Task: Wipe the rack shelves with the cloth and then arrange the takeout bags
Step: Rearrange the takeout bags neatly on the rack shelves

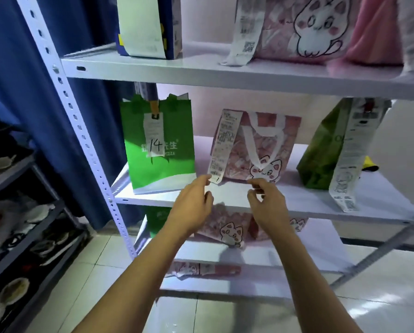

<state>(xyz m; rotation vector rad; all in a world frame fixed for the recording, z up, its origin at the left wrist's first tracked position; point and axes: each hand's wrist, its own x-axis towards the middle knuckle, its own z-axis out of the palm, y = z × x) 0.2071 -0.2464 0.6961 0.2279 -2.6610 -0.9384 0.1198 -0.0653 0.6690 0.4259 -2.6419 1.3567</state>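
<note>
A white metal rack holds takeout bags on several shelves. On the middle shelf [297,203] stand a green bag [162,164] tagged "14" at the left, a pink cat-print bag [268,150] with a long receipt in the middle, and a dark green bag [321,155] at the right. My left hand [194,203] and my right hand [268,200] hover at the shelf's front edge just before the pink bag, fingers apart and curled, holding nothing. The left fingertips are close to the receipt's lower end. No cloth is visible.
The upper shelf [201,68] carries a blue bag [148,27], another pink cat bag [304,27] and a pink one at the right. Lower shelves hold more pink bags [227,229]. A dark shoe rack [21,224] stands at the left before a blue curtain [16,80]. Tiled floor lies below.
</note>
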